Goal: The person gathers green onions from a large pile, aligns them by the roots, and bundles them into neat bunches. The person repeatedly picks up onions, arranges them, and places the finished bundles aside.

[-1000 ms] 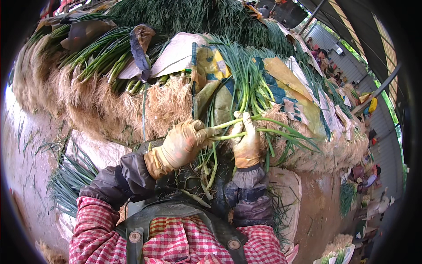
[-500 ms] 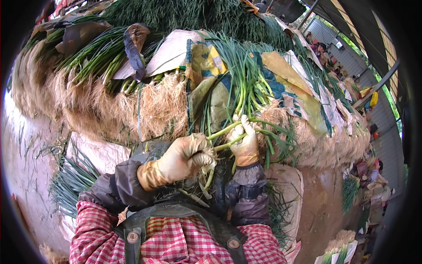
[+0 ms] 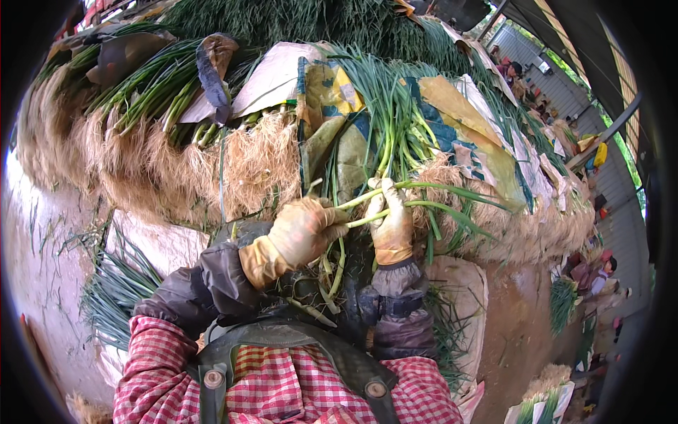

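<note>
My left hand, in a pale, stained glove, is closed round the lower ends of a couple of green onions. Their green leaves reach out to the right, past my right hand. That gloved hand has its fingers bent round the same stalks, thumb side up. Just beyond it, a loose bunch of green onions lies with stems toward me. Peeled scraps of stalk rest on the dark apron across my lap, below both hands. What the left palm covers is hidden.
Rooty green onions are stacked in a long bank ahead, partly under sacking. More green leaves lie on the floor at left, beside a pale sheet. Other people sit far right.
My left hand has shifted slightly right and up, nearer my right hand. The held leaves now stretch straighter and farther right. My right hand has hardly moved.
</note>
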`<state>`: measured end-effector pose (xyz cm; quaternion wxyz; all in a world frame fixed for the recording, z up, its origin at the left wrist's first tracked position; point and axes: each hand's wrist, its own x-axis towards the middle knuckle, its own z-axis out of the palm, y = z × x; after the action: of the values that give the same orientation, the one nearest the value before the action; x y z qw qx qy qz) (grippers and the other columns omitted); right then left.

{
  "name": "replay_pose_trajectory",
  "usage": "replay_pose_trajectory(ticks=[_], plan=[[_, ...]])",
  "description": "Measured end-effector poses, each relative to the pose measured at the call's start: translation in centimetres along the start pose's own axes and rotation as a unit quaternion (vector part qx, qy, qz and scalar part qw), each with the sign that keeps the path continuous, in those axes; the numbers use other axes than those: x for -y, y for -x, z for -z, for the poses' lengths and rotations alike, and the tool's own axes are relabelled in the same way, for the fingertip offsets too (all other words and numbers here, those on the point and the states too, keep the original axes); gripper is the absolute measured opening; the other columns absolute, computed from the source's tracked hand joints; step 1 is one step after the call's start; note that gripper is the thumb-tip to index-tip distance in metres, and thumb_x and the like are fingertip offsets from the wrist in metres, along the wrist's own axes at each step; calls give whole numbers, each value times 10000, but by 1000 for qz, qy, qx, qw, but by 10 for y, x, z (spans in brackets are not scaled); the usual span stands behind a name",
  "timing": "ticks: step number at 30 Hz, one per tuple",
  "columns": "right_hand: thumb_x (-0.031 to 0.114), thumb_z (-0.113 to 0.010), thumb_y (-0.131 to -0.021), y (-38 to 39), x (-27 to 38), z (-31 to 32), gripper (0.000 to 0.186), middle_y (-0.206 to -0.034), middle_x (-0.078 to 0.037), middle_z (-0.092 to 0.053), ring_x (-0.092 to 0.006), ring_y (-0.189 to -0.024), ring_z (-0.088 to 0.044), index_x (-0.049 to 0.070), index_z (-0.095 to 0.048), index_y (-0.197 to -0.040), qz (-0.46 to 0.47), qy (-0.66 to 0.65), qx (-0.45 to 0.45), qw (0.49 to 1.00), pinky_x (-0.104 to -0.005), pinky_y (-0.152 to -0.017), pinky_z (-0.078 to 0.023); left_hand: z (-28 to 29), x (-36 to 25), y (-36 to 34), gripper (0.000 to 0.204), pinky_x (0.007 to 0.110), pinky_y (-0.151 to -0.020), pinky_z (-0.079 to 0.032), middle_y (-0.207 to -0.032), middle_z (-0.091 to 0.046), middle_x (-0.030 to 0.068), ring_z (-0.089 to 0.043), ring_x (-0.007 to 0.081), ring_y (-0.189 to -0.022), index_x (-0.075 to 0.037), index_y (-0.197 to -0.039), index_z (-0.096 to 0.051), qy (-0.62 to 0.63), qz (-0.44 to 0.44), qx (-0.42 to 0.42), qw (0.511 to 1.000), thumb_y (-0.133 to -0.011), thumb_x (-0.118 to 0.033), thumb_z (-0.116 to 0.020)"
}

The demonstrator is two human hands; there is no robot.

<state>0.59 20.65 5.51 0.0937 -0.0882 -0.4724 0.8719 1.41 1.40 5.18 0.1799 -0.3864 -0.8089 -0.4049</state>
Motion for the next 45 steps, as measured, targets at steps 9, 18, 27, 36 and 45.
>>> replay_pose_trajectory(ticks=[9,18,27,36,45], plan=[[253,-543,-975,16,-7,0,255,-592,18,-504,-48,-474,-431,14,-631,-979,41,15,70,997,-183,-413,-311,-7,16,13,144,228,-527,-440,-738,-675,46,-551,95,-576,-17,-848,-669,556,386,0,736,-911,-142,-633],[266,-560,-968,5,66,40,250,-595,79,-414,-13,-445,-330,23,-614,-940,67,-113,-126,983,-167,-401,-323,101,43,15,186,283,-768,-513,-910,-693,64,-633,157,-792,-43,-948,-642,339,467,16,816,-905,-224,-644],[257,-556,-955,-9,-13,-20,258,-771,-25,-649,-90,-637,-550,29,-676,-973,-13,249,247,936,-245,-571,-471,-12,-1,39,291,257,-584,-484,-955,-675,120,-603,134,-711,-3,-1119,-579,566,408,279,660,-926,-217,-610],[458,-556,-932,-171,138,-11,521,-1121,-152,-610,-241,-977,-602,-33,-554,-1105,167,130,-104,972,-405,-856,-506,-2,29,44,383,263,-434,-330,-554,-427,14,-369,121,-428,46,-996,-584,736,440,141,495,-1027,-278,-381],[196,-650,-852,-107,-16,32,268,-852,-66,-649,-148,-685,-594,33,-600,-1059,-9,401,-4,916,-302,-571,-501,6,33,22,324,272,-500,-462,-716,-606,48,-552,142,-555,8,-1084,-596,590,504,71,627,-1001,-274,-462]])
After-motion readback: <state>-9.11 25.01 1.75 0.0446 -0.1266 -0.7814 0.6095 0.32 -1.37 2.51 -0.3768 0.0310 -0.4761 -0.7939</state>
